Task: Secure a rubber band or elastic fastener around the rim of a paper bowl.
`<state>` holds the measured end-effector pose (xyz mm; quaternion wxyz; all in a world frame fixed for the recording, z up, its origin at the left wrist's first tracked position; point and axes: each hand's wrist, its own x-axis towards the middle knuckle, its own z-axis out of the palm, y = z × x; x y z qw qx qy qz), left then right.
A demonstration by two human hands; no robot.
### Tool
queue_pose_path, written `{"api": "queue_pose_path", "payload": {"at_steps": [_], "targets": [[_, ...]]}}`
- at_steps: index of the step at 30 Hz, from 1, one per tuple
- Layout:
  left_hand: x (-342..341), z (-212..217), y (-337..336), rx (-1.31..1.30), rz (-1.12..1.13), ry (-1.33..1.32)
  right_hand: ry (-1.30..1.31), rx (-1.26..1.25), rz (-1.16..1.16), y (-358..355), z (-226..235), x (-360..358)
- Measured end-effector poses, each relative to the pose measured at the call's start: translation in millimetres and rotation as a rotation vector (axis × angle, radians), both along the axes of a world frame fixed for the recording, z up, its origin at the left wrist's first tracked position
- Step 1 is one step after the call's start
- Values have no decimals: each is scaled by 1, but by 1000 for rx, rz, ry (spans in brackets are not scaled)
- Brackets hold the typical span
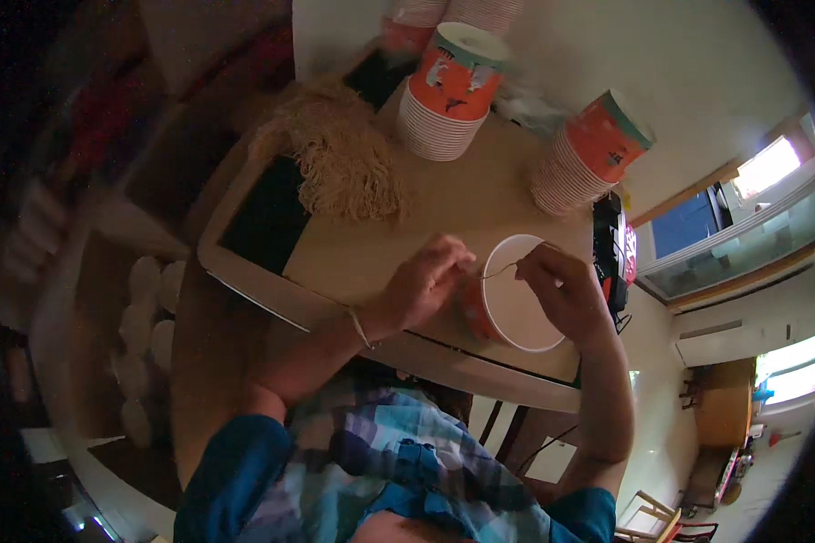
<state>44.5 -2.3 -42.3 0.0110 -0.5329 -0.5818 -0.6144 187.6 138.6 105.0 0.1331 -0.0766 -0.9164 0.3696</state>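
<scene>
A thin tan string [499,271] stretches across the mouth of an orange paper tub [487,319] with a white rim, near the table's front edge. My right hand [561,288] is closed in a pinch on one end of the string, over the tub's right side. At the tub's left side my left hand [427,282] also has its fingers pressed together, at the string's other end. The exact grip of its fingertips is partly hidden. A loose bundle of similar tan strings [349,167] lies farther back on the left of the table.
Stacks of nested orange paper tubs stand at the back, one in the middle [444,127] and one at the right [581,165]. A dark device [610,253] sits at the table's right edge. On the left, an open cardboard box [81,299] holds several round pale items.
</scene>
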Motion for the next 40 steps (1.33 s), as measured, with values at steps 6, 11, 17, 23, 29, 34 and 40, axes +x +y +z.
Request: {"api": "queue_pose_path", "payload": {"at_steps": [6, 11, 17, 23, 29, 34, 40], "targets": [[-34, 49, 19, -46, -40, 618, 48, 367, 1, -6, 10, 8], [-39, 64, 21, -131, -168, 671, 33, 502, -32, -5, 17, 23], [-35, 42, 15, -122, -174, 778, -49, 701, -156, 1, 14, 38], [-2, 35, -6, -72, -190, 834, 17, 360, -213, 9, -5, 46], [31, 34, -13, -8, -126, 876, 120, -506, -219, 13, -11, 43], [42, 46, -22, -88, -186, 910, 317, -925, -185, 5, 0, 35], [60, 41, -20, -157, -322, 765, 297, -996, -17, 35, 5, 25]]}}
